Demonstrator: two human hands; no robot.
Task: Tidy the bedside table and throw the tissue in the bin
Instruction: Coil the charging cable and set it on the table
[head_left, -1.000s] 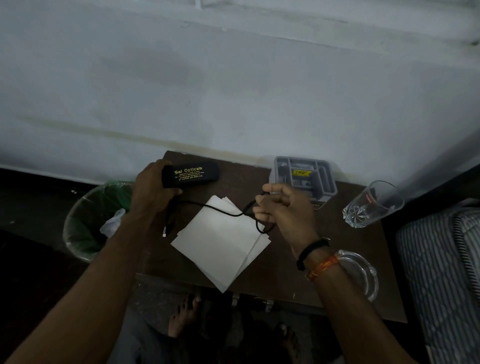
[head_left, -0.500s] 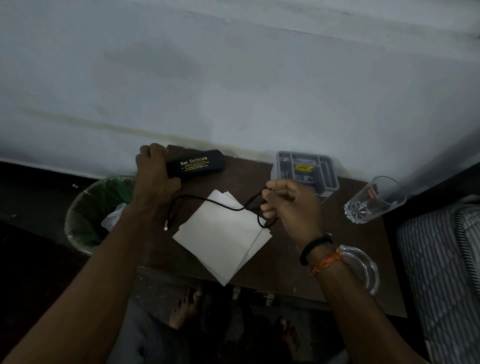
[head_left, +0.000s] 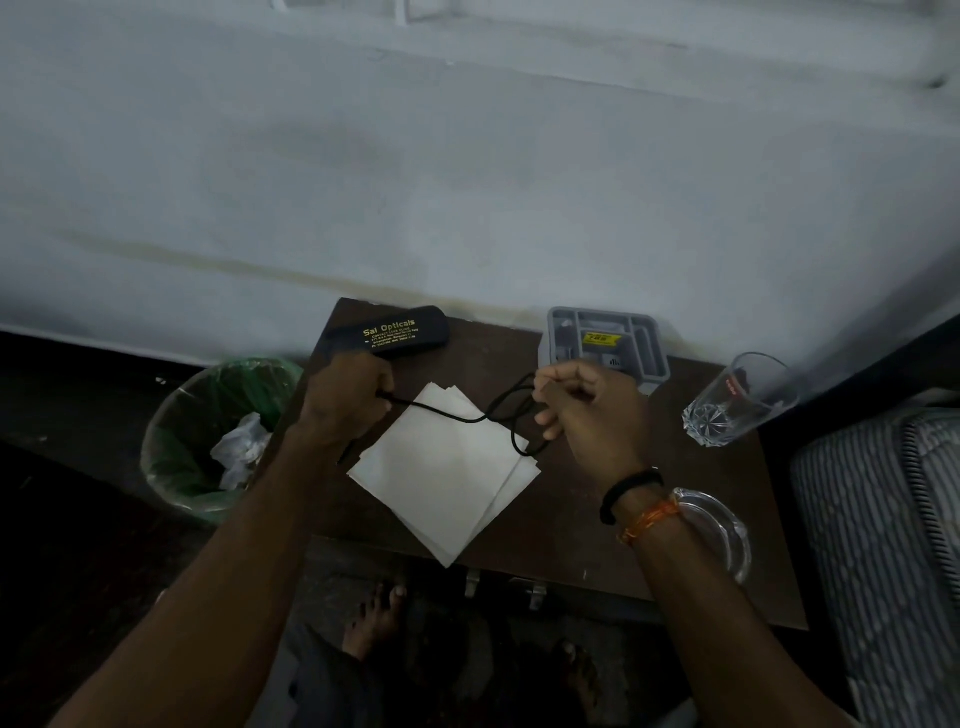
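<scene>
- While a black cable (head_left: 457, 415) is stretched between them, it is pinched by the curled fingers of the right hand (head_left: 587, 415) and gripped in the closed left hand (head_left: 345, 397)
- White tissues (head_left: 447, 478) are spread under the cable, just below both sets of fingers
- Left of the left fingers, a crumpled tissue (head_left: 239, 447) is seen inside the bin (head_left: 171, 467)
- Beyond the left knuckles, a black spectacle case (head_left: 400, 335) is laid on the bedside table (head_left: 571, 530)

Bare bedside table (head_left: 582, 525) lies between the paper sheets (head_left: 447, 467) and glass ashtray (head_left: 719, 535). The spectacle case (head_left: 402, 332), grey organiser (head_left: 605, 345) and tilted tumbler (head_left: 737, 402) crowd the wall edge. The bin (head_left: 208, 431) stands open just left.
</scene>
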